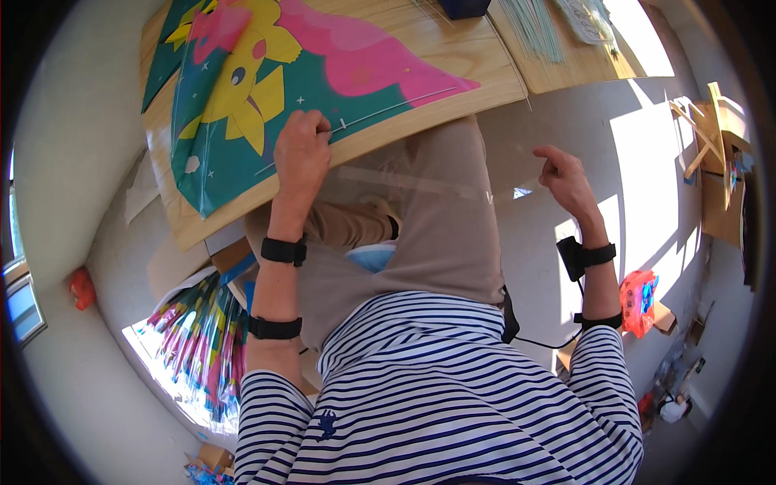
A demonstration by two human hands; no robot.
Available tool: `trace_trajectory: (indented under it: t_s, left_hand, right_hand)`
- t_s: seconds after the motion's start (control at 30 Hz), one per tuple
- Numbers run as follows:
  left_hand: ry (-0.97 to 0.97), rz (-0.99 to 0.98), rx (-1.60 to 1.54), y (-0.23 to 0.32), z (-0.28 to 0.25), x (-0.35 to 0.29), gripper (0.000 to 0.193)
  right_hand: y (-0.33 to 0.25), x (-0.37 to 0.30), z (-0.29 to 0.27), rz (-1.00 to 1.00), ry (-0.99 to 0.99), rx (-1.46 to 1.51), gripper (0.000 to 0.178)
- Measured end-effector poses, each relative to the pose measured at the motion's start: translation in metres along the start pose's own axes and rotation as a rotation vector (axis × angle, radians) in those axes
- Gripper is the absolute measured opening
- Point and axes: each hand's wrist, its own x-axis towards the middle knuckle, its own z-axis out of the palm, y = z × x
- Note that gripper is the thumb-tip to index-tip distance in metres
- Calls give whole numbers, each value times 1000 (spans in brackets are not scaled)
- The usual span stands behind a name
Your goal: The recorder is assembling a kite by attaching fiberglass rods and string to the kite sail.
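Observation:
A kite sheet (364,69) printed in green, pink and yellow lies on the wooden table, one side folded over itself. Along its near edge runs a thin white rod (396,107) with a small white fitting on it. My left hand (302,153) is closed at that edge, its fingers curled over the rod, part of which they hide. Off the table to the right, my right hand (566,178) hangs in the air with its fingers bent together and the index finger pointing left. Whatever it may pinch is too fine to make out. A faint see-through strip (412,184) crosses above my trousers.
Pale thin sticks (529,32), a clear plastic tray (586,20) and a dark blue box (465,6) are at the far side. Folded colourful sheets (202,347) are bundled low on the left. A red bag (638,303) and a cardboard box (719,210) stand right.

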Motion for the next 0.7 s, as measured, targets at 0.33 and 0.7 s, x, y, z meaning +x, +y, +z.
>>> trace_trajectory:
  t_s: [0.33, 0.7]
  left_hand:
    - [-101, -470, -492, 5, -14, -77, 7]
    - [103, -1103, -1560, -10, 21, -99, 11]
  right_hand:
    - [5, -2, 0, 17, -4, -44, 37]
    - [5, -13, -5, 66, 3, -67, 34]
